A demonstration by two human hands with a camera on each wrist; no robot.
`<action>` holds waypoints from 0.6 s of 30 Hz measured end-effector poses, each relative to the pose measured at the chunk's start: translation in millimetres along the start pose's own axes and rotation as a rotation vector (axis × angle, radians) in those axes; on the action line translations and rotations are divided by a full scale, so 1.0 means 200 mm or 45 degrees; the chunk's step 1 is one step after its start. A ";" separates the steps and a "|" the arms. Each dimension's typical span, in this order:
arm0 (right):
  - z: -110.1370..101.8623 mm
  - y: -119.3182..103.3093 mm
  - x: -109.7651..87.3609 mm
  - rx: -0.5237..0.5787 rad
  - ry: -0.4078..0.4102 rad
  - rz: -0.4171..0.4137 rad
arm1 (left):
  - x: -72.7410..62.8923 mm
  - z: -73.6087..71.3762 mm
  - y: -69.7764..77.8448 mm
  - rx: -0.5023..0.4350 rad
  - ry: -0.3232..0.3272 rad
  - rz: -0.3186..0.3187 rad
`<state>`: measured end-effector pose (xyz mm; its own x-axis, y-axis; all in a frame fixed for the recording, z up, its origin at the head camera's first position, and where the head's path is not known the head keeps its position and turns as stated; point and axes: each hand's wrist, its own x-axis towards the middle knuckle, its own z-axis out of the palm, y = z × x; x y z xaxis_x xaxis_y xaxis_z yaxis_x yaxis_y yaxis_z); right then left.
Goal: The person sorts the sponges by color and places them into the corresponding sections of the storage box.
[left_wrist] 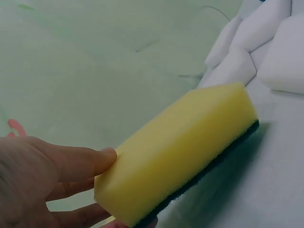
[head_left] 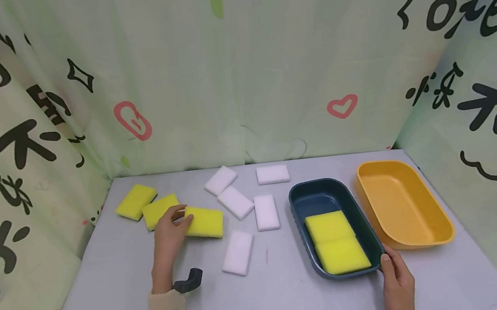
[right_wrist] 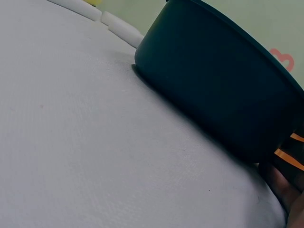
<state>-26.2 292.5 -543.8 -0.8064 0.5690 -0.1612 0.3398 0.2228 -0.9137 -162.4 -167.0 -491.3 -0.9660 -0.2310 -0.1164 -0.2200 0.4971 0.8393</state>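
My left hand (head_left: 170, 231) pinches one end of a yellow sponge (head_left: 204, 222). In the left wrist view this sponge (left_wrist: 183, 152) is tilted, its dark green scouring side facing down and the thumb on its yellow top. Two more yellow sponges, one at the far left (head_left: 137, 202) and one just behind the hand (head_left: 159, 211), lie on the table. With my right hand (head_left: 397, 281) I hold the near right corner of a dark blue plastic bin (head_left: 301, 225). Two yellow sponges (head_left: 342, 255) lie in that bin; its outer wall (right_wrist: 213, 80) fills much of the right wrist view.
Several white sponges (head_left: 237, 253) are scattered mid-table, between the left hand and the blue bin. A yellow-orange bin (head_left: 403, 199) stands to the right of the blue one. Printed curtains (head_left: 235, 75) enclose the white table (head_left: 282, 303) at the back and both sides.
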 end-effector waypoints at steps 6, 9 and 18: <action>0.00 0.00 0.00 -0.006 -0.007 0.009 | -0.01 -0.01 0.00 -0.154 0.002 -0.051; 0.00 0.00 0.00 -0.006 -0.010 0.018 | -0.01 -0.01 0.01 -0.253 -0.013 -0.091; 0.00 0.00 0.01 0.011 -0.023 0.039 | -0.01 0.02 0.04 -0.389 -0.047 -0.161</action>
<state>-27.2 294.4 -544.7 -0.8044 0.5608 -0.1962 0.3607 0.1986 -0.9113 -163.2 -159.4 -485.8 -0.9391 -0.2418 -0.2441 -0.2928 0.1913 0.9369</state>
